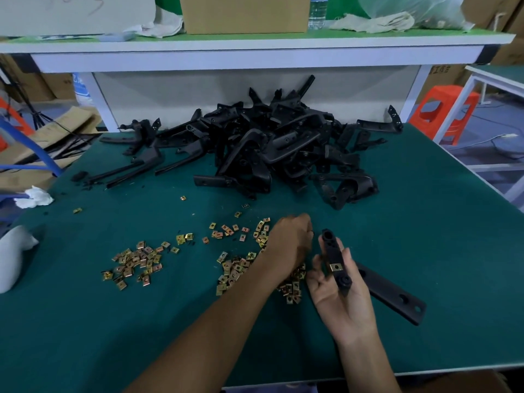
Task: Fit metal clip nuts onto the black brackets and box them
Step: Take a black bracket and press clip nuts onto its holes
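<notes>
The right hand [337, 290] grips a black bracket [331, 248] that carries one clip nut [336, 267]. Just left of this bracket, the left hand [289, 245] lies knuckles-up on the loose clip nuts [235, 270]. Whether its fingers hold anything cannot be told.

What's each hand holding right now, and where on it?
Right hand holds a black bracket around its middle, beside the fitted clip nut. Left hand: grip hidden.

The bracket [331, 251] in the right hand [340, 299] is black plastic, dull and smooth. The clip nut [336, 267] on it is shiny yellow metal. The loose clip nuts [235, 272] beside the left hand [289, 245] shine gold too. Under both hands the table mat [141, 321] is green and matt. Past the hands, the pile of brackets [269, 148] looks slightly glossy, and the box [243, 15] is brown cardboard.
</notes>
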Demonstrator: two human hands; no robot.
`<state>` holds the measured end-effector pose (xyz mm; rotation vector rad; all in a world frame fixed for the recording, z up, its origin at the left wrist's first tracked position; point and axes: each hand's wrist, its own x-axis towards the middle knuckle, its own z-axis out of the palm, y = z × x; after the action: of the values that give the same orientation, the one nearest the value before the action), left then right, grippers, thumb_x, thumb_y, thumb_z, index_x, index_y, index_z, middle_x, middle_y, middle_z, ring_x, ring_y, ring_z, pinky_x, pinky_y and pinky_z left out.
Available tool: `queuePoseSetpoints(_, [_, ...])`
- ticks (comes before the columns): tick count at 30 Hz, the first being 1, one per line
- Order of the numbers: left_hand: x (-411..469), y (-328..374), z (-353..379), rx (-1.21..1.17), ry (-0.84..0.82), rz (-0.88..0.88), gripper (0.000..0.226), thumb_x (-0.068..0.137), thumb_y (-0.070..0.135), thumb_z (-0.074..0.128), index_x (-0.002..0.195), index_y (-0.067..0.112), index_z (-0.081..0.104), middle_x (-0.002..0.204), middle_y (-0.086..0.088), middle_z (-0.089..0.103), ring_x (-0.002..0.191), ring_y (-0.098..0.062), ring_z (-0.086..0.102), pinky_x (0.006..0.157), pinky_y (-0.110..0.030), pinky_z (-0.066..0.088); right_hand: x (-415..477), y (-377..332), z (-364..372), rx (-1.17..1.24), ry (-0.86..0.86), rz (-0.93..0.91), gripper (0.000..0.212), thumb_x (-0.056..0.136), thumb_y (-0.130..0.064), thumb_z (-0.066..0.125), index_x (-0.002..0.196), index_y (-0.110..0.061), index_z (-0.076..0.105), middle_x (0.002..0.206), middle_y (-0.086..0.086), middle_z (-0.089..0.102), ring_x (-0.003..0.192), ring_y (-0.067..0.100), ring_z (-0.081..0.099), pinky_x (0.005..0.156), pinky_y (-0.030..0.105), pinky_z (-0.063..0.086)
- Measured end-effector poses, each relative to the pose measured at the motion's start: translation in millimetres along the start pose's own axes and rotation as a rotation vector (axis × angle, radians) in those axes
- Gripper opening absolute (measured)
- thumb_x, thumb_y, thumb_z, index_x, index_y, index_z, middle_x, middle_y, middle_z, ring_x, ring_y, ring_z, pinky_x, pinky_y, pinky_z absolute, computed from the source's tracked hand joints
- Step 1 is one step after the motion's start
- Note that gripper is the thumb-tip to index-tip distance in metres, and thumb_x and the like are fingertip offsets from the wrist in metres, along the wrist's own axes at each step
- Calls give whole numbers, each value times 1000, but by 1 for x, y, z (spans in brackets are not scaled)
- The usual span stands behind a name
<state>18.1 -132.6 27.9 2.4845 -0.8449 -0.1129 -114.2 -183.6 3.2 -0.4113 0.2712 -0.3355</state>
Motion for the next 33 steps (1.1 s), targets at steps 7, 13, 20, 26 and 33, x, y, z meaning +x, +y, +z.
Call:
queuePoseSetpoints(7, [-79,-6,-29,-753,-15,-188,5,94,27,61,90,28,65,79,13,70,71,1,64,64,-17,50,-1,1,2,-50,-3,-26,21,92,-29,59,108,-22,72,115,2,70,105,19,68,94,30,56])
queuePoseSetpoints(13, [-110,-4,-42,-1092,40,-262,12,88,6,72,86,18,73,84,-1,75,79,-11,69,74,-23,56,-1,3,2,-87,-146,30,45,79,-31,88,116,-20,67,117,9,70,107,24,68,97,38,56])
queuePoseSetpoints(20, [-110,0,-42,-1336,97,-396,15,86,-1,72,96,9,74,90,-18,72,87,-28,68,94,-50,53,-2,7,3,-132,-206,97,43,74,-25,91,112,-20,72,127,16,67,115,27,66,94,38,56])
queuePoseSetpoints(26, [-111,3,-41,-1428,82,-430,12,83,-2,74,83,10,75,92,-20,72,84,-28,68,87,-46,56,-3,7,4,-157,-226,104,41,75,-25,90,112,-23,73,125,14,69,113,25,68,92,37,57])
queuePoseSetpoints(33, [-113,3,-44,-1534,57,-418,12,84,-6,69,85,6,71,85,-17,71,74,-23,68,70,-32,58,-1,7,0,-137,-271,126,34,84,-23,83,115,-24,68,126,12,67,115,24,66,98,37,54])
